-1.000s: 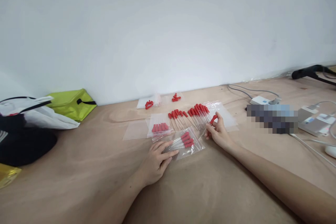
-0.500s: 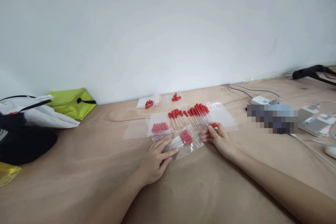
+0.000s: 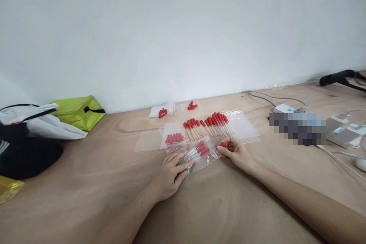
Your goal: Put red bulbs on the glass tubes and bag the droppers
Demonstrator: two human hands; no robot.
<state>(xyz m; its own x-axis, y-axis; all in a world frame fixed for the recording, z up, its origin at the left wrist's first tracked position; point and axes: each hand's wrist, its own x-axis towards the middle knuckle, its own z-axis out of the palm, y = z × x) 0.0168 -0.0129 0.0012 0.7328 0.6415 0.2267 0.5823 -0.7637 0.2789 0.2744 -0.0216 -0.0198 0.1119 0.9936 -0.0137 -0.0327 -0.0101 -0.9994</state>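
A clear zip bag [image 3: 210,162] lies in front of me with several red-bulbed droppers [image 3: 202,148] inside, their thin stems pointing left. My left hand [image 3: 172,173] rests on the bag's left end, fingers spread over the plastic. At the bag's right end, my right hand [image 3: 235,154] pinches another dropper by its red bulb [image 3: 223,144]; its stem is mostly hidden by the fingers and plastic. Just beyond, a row of loose droppers [image 3: 219,122] lies with bulbs away from me. To the left sits another bag with red-bulbed pieces [image 3: 174,137].
Two small groups of red bulbs [image 3: 162,113] lie near the wall on small bags. Flat clear bags [image 3: 243,126] lie right of the row. A lime-green bag [image 3: 76,112] and black cap [image 3: 31,156] stand at left; chargers and cables [image 3: 344,131] lie at right.
My right hand has moved slightly left with the dropper, bringing its bulb closer to the bag's right end. My left hand stays on the bag.
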